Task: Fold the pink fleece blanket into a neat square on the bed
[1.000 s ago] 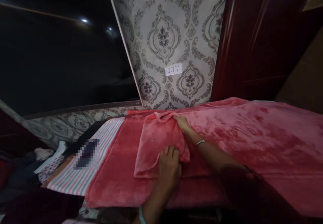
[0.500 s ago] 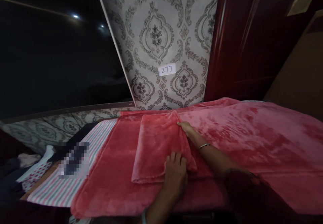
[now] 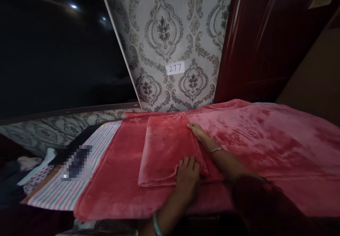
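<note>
While most of the pink blanket (image 3: 265,144) lies spread flat over the bed (image 3: 66,193), one corner is already turned back on itself as a folded flap (image 3: 166,147), so I judge the folding to be only just begun: a single fold is laid, and the wide stretch running off to the right has not been gathered at all. That blanket is a plush, velvety fleece with a shifting sheen, darker and lighter patches showing where the nap lies differently; it covers nearly the whole bed, reaching the patterned wall (image 3: 164,34) at the far edge and hanging a little over the near edge. To the left of it a striped sheet (image 3: 79,183) shows bare. The flap is roughly rectangular, its near edge doubled and slightly rounded, its right edge running straight from one hand to the other.

The right hand (image 3: 196,131), a thin bracelet (image 3: 216,150) at the wrist, lies with fingers stretched flat on the far right corner of the flap, pressing rather than pinching. The left hand (image 3: 188,174), with a bangle (image 3: 156,225) at the wrist, rests palm down with fingers spread on the near right corner, its grip likewise open and holding the cloth down.
</note>
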Motion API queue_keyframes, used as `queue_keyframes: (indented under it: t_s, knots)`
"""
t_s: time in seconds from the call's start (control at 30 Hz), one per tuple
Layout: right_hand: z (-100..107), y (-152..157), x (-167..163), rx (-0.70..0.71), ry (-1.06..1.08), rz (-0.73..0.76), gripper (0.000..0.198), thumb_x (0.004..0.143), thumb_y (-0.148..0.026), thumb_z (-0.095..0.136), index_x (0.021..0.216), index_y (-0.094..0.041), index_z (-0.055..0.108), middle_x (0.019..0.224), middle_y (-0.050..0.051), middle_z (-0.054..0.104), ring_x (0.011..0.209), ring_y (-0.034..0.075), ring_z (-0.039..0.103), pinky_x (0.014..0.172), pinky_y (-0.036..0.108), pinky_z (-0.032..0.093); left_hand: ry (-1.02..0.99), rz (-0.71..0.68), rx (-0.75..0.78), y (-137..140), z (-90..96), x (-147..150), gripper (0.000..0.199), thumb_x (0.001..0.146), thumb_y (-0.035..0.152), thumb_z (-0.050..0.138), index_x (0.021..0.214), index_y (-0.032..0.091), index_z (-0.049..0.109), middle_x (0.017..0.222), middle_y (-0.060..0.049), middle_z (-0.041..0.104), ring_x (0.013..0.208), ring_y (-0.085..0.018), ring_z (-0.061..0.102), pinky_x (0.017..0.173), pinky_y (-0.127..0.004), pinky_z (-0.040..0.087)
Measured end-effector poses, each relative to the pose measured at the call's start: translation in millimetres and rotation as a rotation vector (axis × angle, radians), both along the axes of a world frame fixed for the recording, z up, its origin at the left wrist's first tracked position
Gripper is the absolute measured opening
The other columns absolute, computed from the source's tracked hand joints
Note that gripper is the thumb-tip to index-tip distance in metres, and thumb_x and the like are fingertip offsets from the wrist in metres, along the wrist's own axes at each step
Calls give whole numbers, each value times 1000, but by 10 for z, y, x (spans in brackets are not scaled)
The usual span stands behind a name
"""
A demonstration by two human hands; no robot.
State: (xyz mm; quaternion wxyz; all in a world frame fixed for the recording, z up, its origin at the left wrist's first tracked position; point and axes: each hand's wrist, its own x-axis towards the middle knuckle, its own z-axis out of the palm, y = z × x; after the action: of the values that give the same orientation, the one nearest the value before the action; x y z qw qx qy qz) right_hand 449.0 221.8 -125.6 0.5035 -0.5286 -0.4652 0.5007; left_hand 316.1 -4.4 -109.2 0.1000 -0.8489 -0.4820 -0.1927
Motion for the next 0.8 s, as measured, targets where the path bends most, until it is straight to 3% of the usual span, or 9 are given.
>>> queue_keyframes:
  t_s: [0.1,0.23,0.3,0.43,0.57,0.63,0.7,0.8]
  knots:
    - [51,-22,12,42,-6,36,26,75,-23,66,100,-19,72,98,5,78,89,22,72,81,33,58,15,39,35,14,42,34,11,93,18,61,102,19,67,123,-10,67,104,-27,58,84,-42,50]
    - [55,-64,38,93,-36,53,50,69,-17,66,119,-21,67,115,4,76,101,21,70,89,34,57,114,54,-52,45,-30,174,10,95,16,59,98,18,69,102,-9,69,91,-24,60,75,-36,49]
    - [31,-75,40,87,-55,52,53,69,-19,67,122,-21,66,114,3,76,100,22,70,89,34,57,141,54,-74,52,-61,225,10,94,16,60,98,17,69,96,-8,69,88,-23,61,73,-34,49]
    - [40,-22,20,48,-61,43,47,74,-24,66,121,-18,67,108,6,77,94,23,71,85,36,58,141,28,-98,1,7,175,16,93,16,62,106,17,71,106,-10,72,96,-24,65,81,-38,53]
    - [182,137,16,28,-66,-24,44,75,-25,67,119,-19,68,107,6,77,96,23,71,86,34,57,41,-28,-171,-112,214,-122,49,85,35,75,131,19,65,143,-17,60,130,-35,56,109,-57,46]
    - [265,224,16,26,-69,-40,34,75,-25,68,108,-19,72,101,6,78,94,22,71,85,32,56,-64,-80,-254,-75,348,-354,54,86,39,73,136,23,62,151,-14,56,138,-33,51,115,-55,42]
    - [326,299,7,15,-70,-35,20,75,-25,70,93,-18,74,87,6,77,85,22,70,80,31,56,-175,-97,-330,110,489,-623,44,94,35,62,138,25,62,151,-10,57,140,-27,52,116,-47,43]
    - [368,393,-36,0,-61,-19,13,78,-31,72,79,-18,72,71,4,73,72,21,68,71,30,55,-248,12,-385,665,669,-1044,42,100,26,46,139,21,61,149,-9,60,138,-22,54,118,-41,41]
